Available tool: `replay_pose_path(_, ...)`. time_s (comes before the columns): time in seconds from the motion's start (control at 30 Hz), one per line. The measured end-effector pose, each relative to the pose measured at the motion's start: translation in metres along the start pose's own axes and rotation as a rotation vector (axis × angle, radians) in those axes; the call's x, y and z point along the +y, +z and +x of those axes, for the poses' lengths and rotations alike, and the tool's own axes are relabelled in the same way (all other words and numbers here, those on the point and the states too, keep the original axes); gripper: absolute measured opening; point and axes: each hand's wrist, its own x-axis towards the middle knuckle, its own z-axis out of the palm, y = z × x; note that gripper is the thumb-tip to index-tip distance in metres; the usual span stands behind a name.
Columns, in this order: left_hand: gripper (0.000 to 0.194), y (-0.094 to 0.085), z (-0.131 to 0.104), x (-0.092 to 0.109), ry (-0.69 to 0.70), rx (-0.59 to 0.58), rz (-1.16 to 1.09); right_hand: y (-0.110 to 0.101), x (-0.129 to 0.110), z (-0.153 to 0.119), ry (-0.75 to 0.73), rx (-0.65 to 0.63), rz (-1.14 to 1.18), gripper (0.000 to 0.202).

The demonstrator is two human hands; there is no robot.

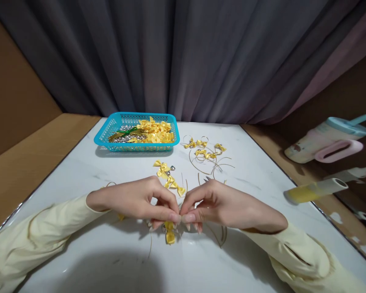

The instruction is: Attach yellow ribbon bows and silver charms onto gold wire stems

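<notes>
My left hand and my right hand meet above the white table, thumbs and forefingers pinched fingertip to fingertip. What lies between the fingertips is too small to make out. A yellow satin bow shows just below my left fingertips, with a thin cord hanging or lying beside it. Beyond my hands are several yellow bows with small silver bells. Thin golden cords lie near my right hand. Pointed metal tips stick out behind my right hand, the rest hidden.
A blue basket at the back left holds yellow bows, silver bells and a tied cord bundle. Bows on looped cords lie to its right. A glue bottle and a tumbler with a pink handle are on the right.
</notes>
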Motion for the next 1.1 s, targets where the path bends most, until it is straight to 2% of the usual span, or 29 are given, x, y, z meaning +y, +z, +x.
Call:
replay_pose_path(0.2, 0.017, -0.0034, -0.0003, 0.0010, -0.009, -0.075, -0.003, 0.0002, 0.0025, 0.0031, 0.040, -0.006, -0.006, 0.017)
replay_pose_path(0.47, 0.016, -0.0020, -0.0020, 0.0083, -0.032, -0.053, 0.060, 0.0002, 0.0016, 0.0026, 0.033, -0.007, 0.019, 0.017)
replay_pose_path(0.8, 0.021, -0.0021, -0.0030, 0.0074, -0.013, -0.028, 0.059, -0.0003, -0.0021, 0.0003, 0.036, 0.011, 0.018, 0.013)
replay_pose_path(1.1, 0.022, -0.0028, -0.0043, 0.0069, -0.030, -0.058, 0.018, 0.0021, -0.0018, -0.0003, 0.030, 0.014, 0.017, 0.023)
